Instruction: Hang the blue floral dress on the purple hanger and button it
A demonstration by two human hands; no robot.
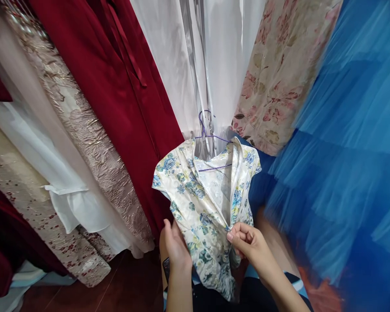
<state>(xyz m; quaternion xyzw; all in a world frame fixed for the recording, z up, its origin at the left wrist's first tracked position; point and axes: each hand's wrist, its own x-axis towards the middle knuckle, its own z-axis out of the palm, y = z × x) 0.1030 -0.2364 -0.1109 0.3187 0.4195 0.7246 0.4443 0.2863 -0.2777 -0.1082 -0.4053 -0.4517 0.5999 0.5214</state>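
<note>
A cream dress (195,216) with blue and yellow flowers hangs on a thin purple wire hanger (214,137), its opening spread into a deep V. Along the right edge of that opening runs a zipper (235,173). At the foot of the V, my right hand (247,242) pinches the zipper with thumb and forefinger; the pull itself is hidden. On the left side of the dress, my left hand (178,249) lies open against the cloth, thumb pointing up and fingers partly hidden behind the fabric.
Long garments hang all round: a dark red one (117,86), a white one (162,52), a pink floral one (276,86) and a blue tiered tulle one (344,130). More pale and brocade garments (97,164) hang at left above a dark reddish floor (123,281).
</note>
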